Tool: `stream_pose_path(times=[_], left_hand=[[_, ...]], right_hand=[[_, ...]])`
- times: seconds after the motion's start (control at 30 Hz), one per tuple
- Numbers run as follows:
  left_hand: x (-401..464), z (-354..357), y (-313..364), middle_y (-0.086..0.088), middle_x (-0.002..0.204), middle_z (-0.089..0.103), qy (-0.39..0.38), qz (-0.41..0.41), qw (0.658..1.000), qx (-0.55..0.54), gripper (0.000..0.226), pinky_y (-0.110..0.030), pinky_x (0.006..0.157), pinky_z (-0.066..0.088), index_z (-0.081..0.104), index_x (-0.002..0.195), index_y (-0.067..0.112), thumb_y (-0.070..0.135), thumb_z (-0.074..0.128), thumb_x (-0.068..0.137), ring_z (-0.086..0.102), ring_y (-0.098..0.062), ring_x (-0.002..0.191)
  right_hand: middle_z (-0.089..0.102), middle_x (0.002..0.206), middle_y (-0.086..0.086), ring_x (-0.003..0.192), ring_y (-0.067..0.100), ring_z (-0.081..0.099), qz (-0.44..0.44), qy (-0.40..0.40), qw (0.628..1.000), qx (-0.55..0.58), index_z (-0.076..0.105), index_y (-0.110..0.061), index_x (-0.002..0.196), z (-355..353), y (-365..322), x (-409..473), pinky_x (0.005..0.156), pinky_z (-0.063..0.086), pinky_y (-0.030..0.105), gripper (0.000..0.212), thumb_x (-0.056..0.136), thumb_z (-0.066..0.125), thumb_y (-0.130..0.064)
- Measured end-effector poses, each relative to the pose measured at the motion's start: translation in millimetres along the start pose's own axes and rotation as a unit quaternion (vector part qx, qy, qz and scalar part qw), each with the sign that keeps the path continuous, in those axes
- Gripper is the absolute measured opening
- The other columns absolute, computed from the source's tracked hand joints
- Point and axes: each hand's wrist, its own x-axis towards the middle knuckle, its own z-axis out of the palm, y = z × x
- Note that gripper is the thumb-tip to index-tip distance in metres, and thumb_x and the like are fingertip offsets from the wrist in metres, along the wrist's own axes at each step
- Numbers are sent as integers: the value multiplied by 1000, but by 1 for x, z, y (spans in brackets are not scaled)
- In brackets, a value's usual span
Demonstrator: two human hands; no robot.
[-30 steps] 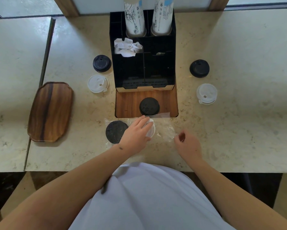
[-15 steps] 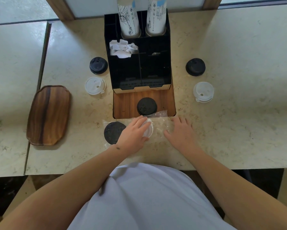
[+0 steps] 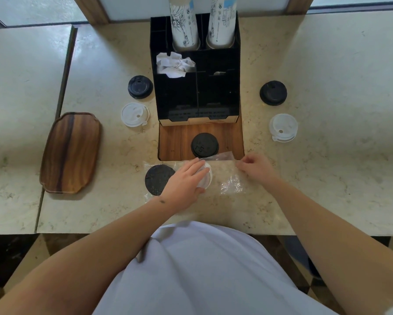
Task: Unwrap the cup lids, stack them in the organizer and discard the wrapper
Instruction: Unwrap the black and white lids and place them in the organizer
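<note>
The beige marbled stone desk [image 3: 327, 64] carries a black compartmented organizer [image 3: 195, 96] with a wooden front tray [image 3: 175, 139]. One black round cup lid [image 3: 204, 145] lies in that tray. Two printed white paper cup stacks [image 3: 202, 21] stand in the rear compartments, and crumpled white paper [image 3: 174, 64] sits in a middle left compartment.

A clear plastic wrapper [image 3: 230, 183] lies flat on the desk just in front of the tray. Inside it, at the left end, is a dark round lid [image 3: 158, 179]; beside this is a white plastic lid [image 3: 205, 178], mostly covered.

The left hand [image 3: 184, 184] rests palm-down on the white lid through the wrapper, fingers extended and close together, pressing rather than clamping. The right hand [image 3: 257, 167] is at the wrapper's right end, fingers curled together and pinching the plastic edge near the tray corner.

Loose lids lie on the desk: a black lid [image 3: 140, 87] and a white lid [image 3: 135, 114] left of the organizer, a black lid [image 3: 273, 93] and a translucent white lid [image 3: 283, 127] to its right. An oblong dark wooden tray [image 3: 71, 152] sits well to the left.
</note>
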Motion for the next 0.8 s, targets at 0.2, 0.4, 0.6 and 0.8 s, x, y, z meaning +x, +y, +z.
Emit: stream_pose_path(times=[0.2, 0.4, 0.6, 0.8], left_hand=[[-1, -2, -4, -9, 157, 42, -10, 22, 999, 23, 64, -49, 118, 31, 49, 145, 18, 33, 74, 89, 30, -31, 149], [-14, -15, -15, -7, 165, 26, -3, -123, 991, 41, 99, -60, 122, 14, 27, 155, 29, 65, 74, 76, 14, -33, 153], [-31, -34, -34, -6, 166, 17, -75, -274, 957, 50, 110, -67, 112, 28, 14, 156, 38, 59, 81, 72, 11, -39, 151], [-34, -39, -42, -6, 158, 32, -103, -257, 961, 25, 96, -54, 103, 46, 24, 154, 34, 31, 82, 77, 27, -39, 141]], right_hand=[[65, 90, -6, 84, 21, 64, 28, 60, 991, -114, 64, -21, 98, -11, -2, -8, 76, 55, 39, 11, 87, 65, -21], [55, 98, -1, 81, 17, 56, -180, 98, 967, -155, 56, -14, 110, 26, -22, -42, 67, 45, 29, 18, 93, 60, -13], [53, 93, -7, 83, 10, 54, 40, 7, 999, -4, 49, -9, 135, 31, -13, -39, 72, 47, 29, 42, 93, 56, -7], [72, 111, 13, 87, 14, 72, 80, -111, 986, 90, 69, -8, 113, 22, -18, -36, 70, 58, 26, 41, 92, 39, 11]])
